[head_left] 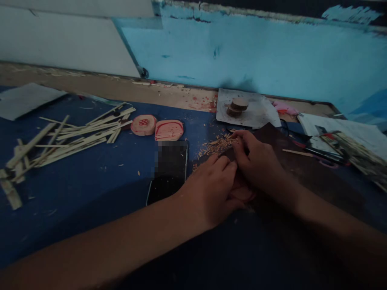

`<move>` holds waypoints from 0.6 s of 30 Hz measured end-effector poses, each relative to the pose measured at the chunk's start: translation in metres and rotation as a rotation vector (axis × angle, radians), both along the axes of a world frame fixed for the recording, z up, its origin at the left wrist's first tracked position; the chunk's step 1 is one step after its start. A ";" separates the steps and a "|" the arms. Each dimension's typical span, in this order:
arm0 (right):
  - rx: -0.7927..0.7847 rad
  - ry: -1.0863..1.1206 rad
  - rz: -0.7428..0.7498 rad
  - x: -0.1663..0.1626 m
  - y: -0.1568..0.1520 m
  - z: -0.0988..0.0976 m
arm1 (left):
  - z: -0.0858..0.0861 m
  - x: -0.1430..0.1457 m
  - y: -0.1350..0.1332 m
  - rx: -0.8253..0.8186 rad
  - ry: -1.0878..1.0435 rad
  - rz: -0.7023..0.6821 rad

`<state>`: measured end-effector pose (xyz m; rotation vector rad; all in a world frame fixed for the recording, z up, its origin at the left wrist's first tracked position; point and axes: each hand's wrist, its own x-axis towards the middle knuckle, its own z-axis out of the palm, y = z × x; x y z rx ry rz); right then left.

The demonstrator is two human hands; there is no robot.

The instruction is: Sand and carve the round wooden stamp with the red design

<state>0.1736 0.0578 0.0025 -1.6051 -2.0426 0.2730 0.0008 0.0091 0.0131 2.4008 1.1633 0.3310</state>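
My left hand [211,189] and my right hand [256,161] meet over a dark mat [302,173] on the blue table. Both have their fingers curled and pressed together around something small that I cannot make out; a pinkish piece [243,194] shows under them. A scatter of wood shavings [214,146] lies just beyond my fingers. A phone [167,171] rests flat to the left of my left hand.
Two pink wooden slices with red markings [157,127] sit behind the phone. A pile of thin wooden sticks [69,137] spreads at the left. Stacked wood discs [237,106] lie on white paper at the back. Papers and tools [341,145] crowd the right.
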 end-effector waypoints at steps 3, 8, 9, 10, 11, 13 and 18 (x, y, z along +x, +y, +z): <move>-0.061 0.002 0.004 0.000 0.001 0.000 | 0.001 0.000 -0.001 -0.011 0.003 0.002; -0.084 0.137 0.042 0.005 0.003 -0.003 | 0.001 -0.001 0.000 -0.009 -0.014 0.001; -0.066 0.190 0.037 0.007 0.003 -0.002 | 0.001 -0.002 0.000 -0.005 -0.015 -0.003; -0.038 0.244 0.027 0.009 0.003 -0.001 | 0.001 -0.002 0.000 -0.002 -0.016 -0.006; -0.001 0.289 0.013 0.011 0.002 0.001 | 0.000 -0.003 0.000 0.000 -0.016 -0.006; 0.093 0.339 -0.006 0.013 -0.001 0.007 | 0.000 -0.004 0.001 -0.003 -0.018 -0.006; 0.275 0.370 0.051 0.007 -0.017 0.016 | -0.002 -0.005 0.001 -0.018 -0.055 -0.009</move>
